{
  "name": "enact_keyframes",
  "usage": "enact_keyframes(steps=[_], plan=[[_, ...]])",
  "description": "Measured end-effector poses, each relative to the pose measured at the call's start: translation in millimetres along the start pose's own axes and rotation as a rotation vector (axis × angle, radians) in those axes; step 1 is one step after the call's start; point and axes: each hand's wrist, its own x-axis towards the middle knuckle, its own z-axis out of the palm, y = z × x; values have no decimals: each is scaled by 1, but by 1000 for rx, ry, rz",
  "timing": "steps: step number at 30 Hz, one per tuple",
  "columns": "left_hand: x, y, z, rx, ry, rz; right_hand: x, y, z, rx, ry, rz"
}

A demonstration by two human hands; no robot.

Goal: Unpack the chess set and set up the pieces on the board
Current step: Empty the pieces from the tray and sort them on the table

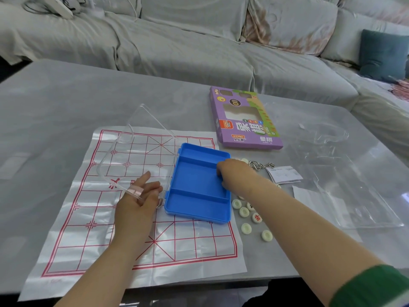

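Past my green sleeve [371, 286], my right hand [234, 177] curls its fingers over the right rim of the blue tray [194, 187], probably to lift it, emptied, off the board [88, 218]. My left hand [138, 196], fingers straight, steadies the clear lid [124, 156]. Loose pieces [246, 228] lie beside it on the counter [55, 103].

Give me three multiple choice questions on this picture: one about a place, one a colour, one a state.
1. Where do the loose pieces lie? A in a bowl; B on the table right of the tray; C inside the tray.
2. The box is: A purple; B red; C black.
3. The tray's lid is: A shut; B open; C missing.
Answers: B, the discs sit beside the tray; A, its cover is purple; B, the clear lid stands raised.
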Motion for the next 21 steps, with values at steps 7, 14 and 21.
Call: enact_keyframes(steps=[7, 14, 21], plan=[[0, 0, 0, 24, -30, 11, -33, 31, -7, 486, 250, 79], [3, 4, -5, 100, -133, 13, -96, 83, 48, 678, 343, 383], [6, 14, 0, 19, -126, -24, -99, 97, 65, 599, 387, 495]])
